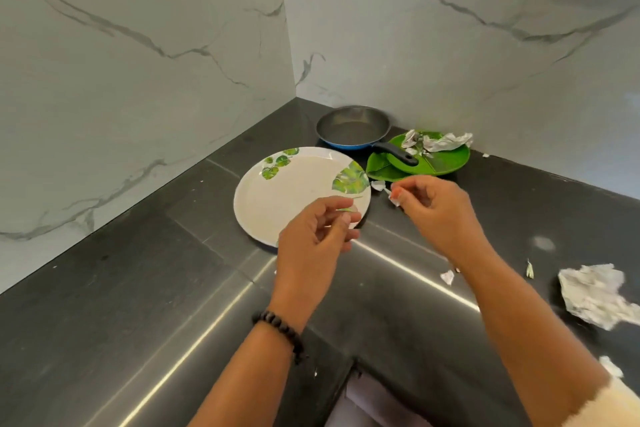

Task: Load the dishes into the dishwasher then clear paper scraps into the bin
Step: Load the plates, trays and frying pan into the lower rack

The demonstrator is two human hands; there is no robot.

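Reference landmark: the white leaf-print plate (294,191), lying flat on the dark bench (138,305) near the wall corner.

Hand states:
- The right hand (433,211) hovers just right of the plate. Its thumb and forefinger pinch a small paper scrap (394,199); the other fingers are curled.
- The left hand (313,229) hovers over the plate's near rim with fingers loosely curled. A pale fleck shows at its fingertips; whether it has hold of anything cannot be told.

Location of task items:
- A frying pan (353,130) sits behind the plate. Its handle reaches over a green plate (436,161) behind and to the right.
- Crumpled scraps (440,142) lie on the green plate.
- One loose scrap (377,185) lies just beside the white plate's right rim.
- A large crumpled sheet (595,295) and a smaller bit (447,277) lie well to the right and nearer the viewer.
- Neither dishwasher nor bin is in view.

Probable faults from here:
- The pinched scrap is tiny and light; a slack pinch would likely drop it.
- Lifting the green plate with the pan handle still across it would likely tip the pan or scatter the scraps.
- Loading the green plate before clearing it would likely carry paper into the dishwasher.
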